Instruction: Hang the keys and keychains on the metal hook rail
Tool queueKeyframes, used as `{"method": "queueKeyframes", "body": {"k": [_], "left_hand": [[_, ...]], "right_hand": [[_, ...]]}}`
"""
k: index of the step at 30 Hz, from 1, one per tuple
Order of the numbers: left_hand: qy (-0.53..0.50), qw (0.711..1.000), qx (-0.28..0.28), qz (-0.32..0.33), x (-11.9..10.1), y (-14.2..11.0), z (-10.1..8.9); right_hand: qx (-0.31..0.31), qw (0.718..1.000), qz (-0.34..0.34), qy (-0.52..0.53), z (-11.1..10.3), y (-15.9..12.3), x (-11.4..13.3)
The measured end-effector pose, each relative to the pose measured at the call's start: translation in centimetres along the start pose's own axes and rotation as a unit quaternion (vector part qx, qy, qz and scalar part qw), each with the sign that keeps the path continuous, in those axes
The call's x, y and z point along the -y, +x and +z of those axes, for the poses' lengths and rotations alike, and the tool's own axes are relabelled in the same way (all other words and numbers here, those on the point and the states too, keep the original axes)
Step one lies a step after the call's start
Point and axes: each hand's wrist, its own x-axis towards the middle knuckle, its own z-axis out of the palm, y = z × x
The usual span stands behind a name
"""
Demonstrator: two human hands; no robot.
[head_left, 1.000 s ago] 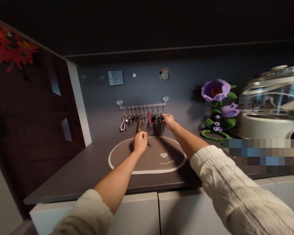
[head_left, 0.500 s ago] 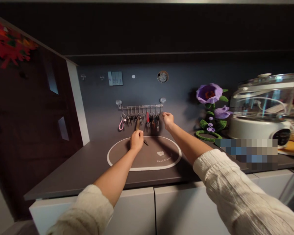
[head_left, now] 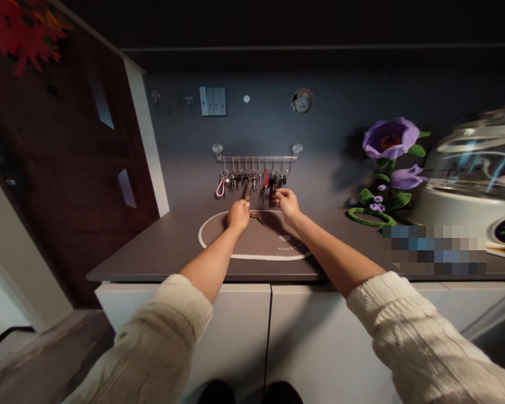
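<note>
A clear rack (head_left: 256, 159) with a row of hooks is fixed to the wall by two suction cups, and several bunches of keys hang from it. My left hand (head_left: 238, 216) is closed round the lower end of a brown strap (head_left: 248, 189) that hangs among the keys. A pink loop (head_left: 221, 188) dangles at the left end. Toward the right, my right hand (head_left: 288, 203) has its fingertips pinched together at the hanging black keys (head_left: 274, 183), beside a red key holder (head_left: 266, 178). What those fingertips hold is hidden. A small dark and reddish item (head_left: 255, 216) shows near my left hand.
Below the rack lies a brown oval mat (head_left: 261, 241) with a white rim on the dark counter (head_left: 151, 247). Purple craft flowers (head_left: 391, 140) and a white appliance (head_left: 454, 202) with a clear top stand to the right. White cabinet doors (head_left: 231, 331) are underneath.
My right hand has moved left and down from beside the rack's right end to the hanging black keys. My left hand stays on the brown strap. The view has tilted downward.
</note>
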Motion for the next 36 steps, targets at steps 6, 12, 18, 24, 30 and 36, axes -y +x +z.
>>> {"method": "queueKeyframes", "body": {"k": [6,12,18,24,30,36], "left_hand": [[0.039,0.998,0.046,-0.031,0.2,-0.1,-0.3],[0.068,0.993,0.088,-0.039,0.2,0.0,-0.1],[0.097,0.986,0.13,-0.035,0.0,0.0,0.2],[0.112,0.982,0.151,-0.03,-0.3,-0.1,0.0],[0.118,0.979,0.168,-0.008,0.0,0.0,0.2],[0.103,0.982,0.158,0.011,0.0,-0.1,0.4]], "right_hand": [[0.089,0.959,-0.022,-0.267,0.2,-1.7,-2.9],[0.163,0.876,-0.068,-0.448,0.3,-2.0,-2.8],[0.228,0.83,-0.089,-0.501,0.6,-1.9,-2.3],[0.235,0.812,-0.106,-0.524,0.6,-1.7,-2.1],[0.241,0.796,-0.131,-0.54,0.4,-1.8,-2.0],[0.25,0.793,-0.135,-0.538,0.1,-1.8,-1.8]]}}
